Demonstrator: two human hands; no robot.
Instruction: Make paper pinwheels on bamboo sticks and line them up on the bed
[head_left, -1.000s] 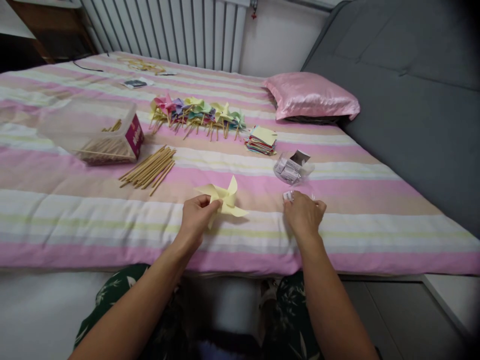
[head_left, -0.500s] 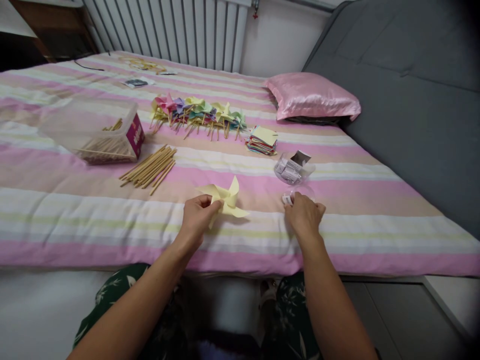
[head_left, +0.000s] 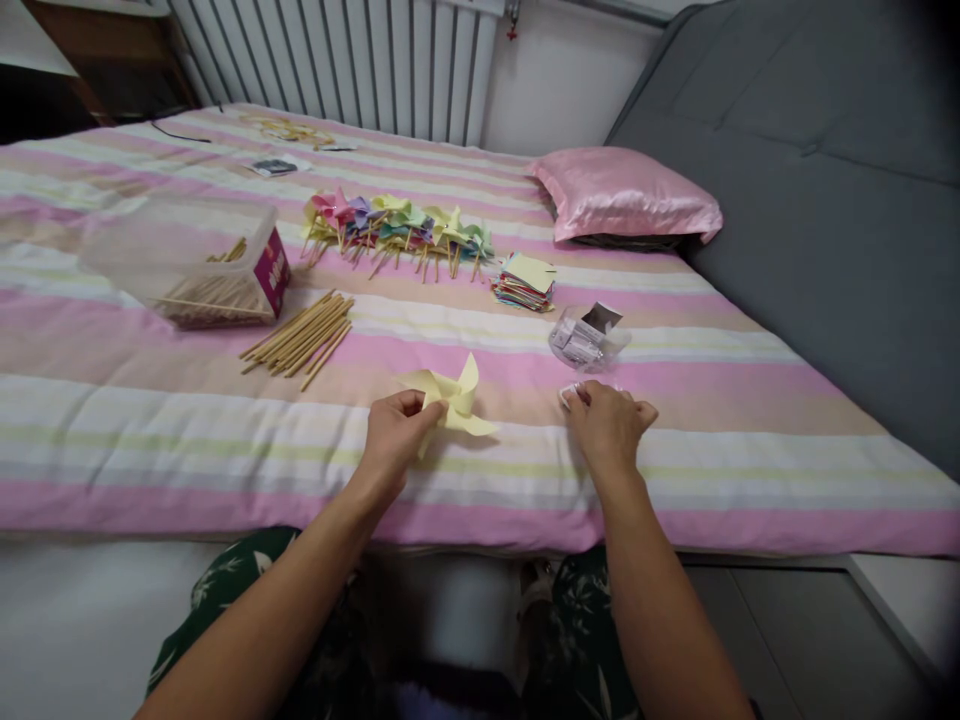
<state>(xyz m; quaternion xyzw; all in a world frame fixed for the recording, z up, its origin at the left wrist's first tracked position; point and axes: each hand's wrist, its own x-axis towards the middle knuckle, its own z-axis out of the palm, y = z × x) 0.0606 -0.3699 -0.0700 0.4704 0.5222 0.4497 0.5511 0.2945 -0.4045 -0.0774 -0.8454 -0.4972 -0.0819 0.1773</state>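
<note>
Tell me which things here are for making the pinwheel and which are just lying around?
In use:
left hand pinching the yellow pinwheel
right hand on a small clear container
loose sticks
paper squares

Lying about:
pink pillow
finished pinwheels

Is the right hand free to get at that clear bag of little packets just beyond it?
Probably yes: the right hand rests just short of the clear bag, with only bare bedspread between them.

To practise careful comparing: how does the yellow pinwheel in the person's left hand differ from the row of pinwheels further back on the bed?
The yellow pinwheel is single, pinched by the left hand and shows no stick; the row of pinwheels is many-coloured, mounted on sticks and lies untouched. Both are folded paper with the same curled blades.
</note>
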